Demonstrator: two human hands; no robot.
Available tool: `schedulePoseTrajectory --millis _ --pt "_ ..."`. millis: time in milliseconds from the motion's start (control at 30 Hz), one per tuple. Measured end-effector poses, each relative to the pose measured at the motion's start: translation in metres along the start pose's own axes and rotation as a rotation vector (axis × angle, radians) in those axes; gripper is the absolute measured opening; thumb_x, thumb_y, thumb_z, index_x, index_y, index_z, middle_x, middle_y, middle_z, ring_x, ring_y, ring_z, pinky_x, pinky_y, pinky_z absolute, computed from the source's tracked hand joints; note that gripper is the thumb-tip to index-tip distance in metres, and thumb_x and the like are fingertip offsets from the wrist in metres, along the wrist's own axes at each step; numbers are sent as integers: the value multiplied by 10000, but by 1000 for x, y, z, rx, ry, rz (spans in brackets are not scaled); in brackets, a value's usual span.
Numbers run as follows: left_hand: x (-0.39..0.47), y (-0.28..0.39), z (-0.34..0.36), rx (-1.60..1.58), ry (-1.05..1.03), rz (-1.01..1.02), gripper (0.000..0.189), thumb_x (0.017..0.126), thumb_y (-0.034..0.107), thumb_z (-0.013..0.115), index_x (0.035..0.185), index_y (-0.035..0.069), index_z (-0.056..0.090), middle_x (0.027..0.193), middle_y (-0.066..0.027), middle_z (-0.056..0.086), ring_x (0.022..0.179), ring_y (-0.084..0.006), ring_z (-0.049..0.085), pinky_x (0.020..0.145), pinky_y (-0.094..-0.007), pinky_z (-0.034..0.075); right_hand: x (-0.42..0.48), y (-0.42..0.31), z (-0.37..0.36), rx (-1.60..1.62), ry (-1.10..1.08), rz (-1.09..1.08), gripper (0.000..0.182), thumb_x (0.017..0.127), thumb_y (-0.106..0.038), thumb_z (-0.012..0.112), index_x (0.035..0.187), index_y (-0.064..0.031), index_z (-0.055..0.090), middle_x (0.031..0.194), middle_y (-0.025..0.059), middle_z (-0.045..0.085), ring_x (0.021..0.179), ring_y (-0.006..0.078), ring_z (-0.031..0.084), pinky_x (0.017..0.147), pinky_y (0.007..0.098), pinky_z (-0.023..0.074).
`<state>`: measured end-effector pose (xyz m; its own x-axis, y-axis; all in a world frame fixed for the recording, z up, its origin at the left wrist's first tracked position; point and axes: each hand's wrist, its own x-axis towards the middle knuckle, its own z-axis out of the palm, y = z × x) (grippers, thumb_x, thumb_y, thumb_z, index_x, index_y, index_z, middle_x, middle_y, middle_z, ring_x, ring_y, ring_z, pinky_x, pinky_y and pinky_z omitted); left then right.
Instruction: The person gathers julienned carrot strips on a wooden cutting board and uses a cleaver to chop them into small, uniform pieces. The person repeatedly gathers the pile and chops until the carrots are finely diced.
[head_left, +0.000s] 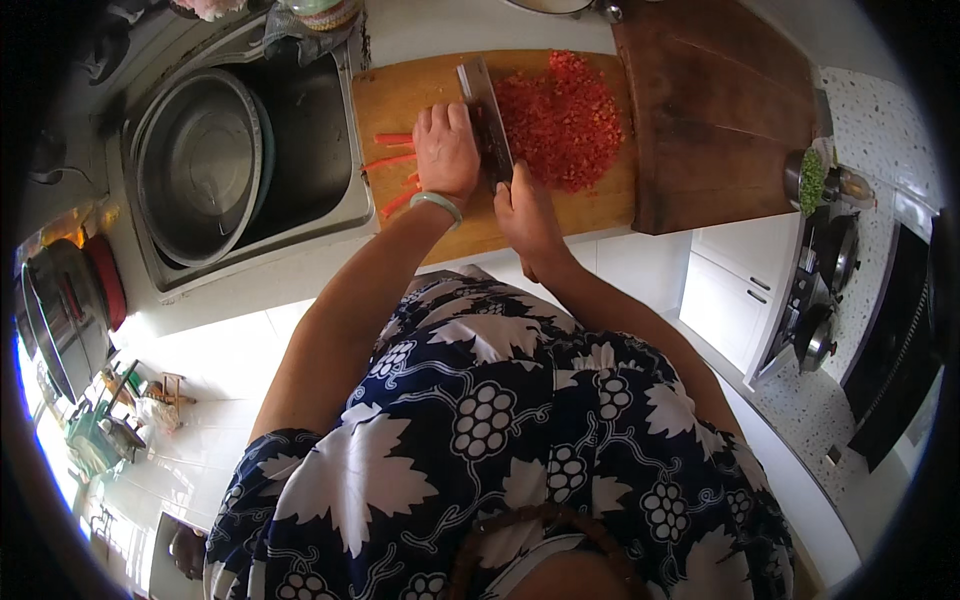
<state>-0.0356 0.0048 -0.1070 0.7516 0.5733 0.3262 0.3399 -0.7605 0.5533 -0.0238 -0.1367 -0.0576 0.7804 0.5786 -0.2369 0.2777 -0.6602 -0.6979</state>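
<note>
A wooden cutting board (611, 202) lies on the counter in front of me. My right hand (531, 214) grips the handle of a cleaver (487, 112), whose blade stands across the board. My left hand (448, 150), with a pale green bangle at the wrist, presses down on red pepper strips (394, 139) just left of the blade; their ends stick out past it, and what is under the palm is hidden. To the right of the blade lies a wide heap of finely chopped red pepper (562, 120).
Left of the board is a steel sink (315, 127) holding a large metal basin (199, 165). A dark brown wooden board (720, 127) adjoins on the right, with a bowl of chopped greens (811, 180) at its far end. A gas stove (802, 307) stands farther right.
</note>
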Motion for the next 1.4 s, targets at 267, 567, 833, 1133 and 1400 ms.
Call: schedulePoseTrajectory --millis 267,567,833,1133,1400 --pt "5 1 -2 -45 21 -36 166 788 34 549 952 13 526 944 -176 551 909 -370 518 820 -461 434 -9 -27 -44 2 -113 -18 179 916 -105 539 1018 26 472 837 280 622 809 461 621 698 484 476" --pt "1 2 -4 -46 -60 -55 191 799 -14 500 990 -6 503 993 -213 549 947 -400 501 852 -478 421 -9 -26 -24 16 -177 127 220 925 -117 531 1066 29 446 855 290 620 824 475 611 709 502 468" --pt "5 2 -8 -147 15 -114 104 904 31 490 986 -18 530 963 -216 566 921 -409 523 816 -485 435 -2 -5 -3 -12 -61 74 243 912 -110 554 1102 17 472 910 299 609 878 480 602 710 483 474" --pt "18 -1 -37 -504 134 -138 132 913 77 560 1024 26 608 972 -167 619 904 -369 589 783 -430 481 6 13 -4 102 -15 53 236 865 -67 592 1058 25 494 886 297 619 888 492 603 702 481 483" --pt "-3 -10 -48 -98 -167 204 186 788 109 664 963 53 634 966 -114 590 926 -324 559 798 -437 464 7 21 -1 193 70 -116 364 869 -45 570 1216 8 475 842 219 635 757 380 649 646 428 502"
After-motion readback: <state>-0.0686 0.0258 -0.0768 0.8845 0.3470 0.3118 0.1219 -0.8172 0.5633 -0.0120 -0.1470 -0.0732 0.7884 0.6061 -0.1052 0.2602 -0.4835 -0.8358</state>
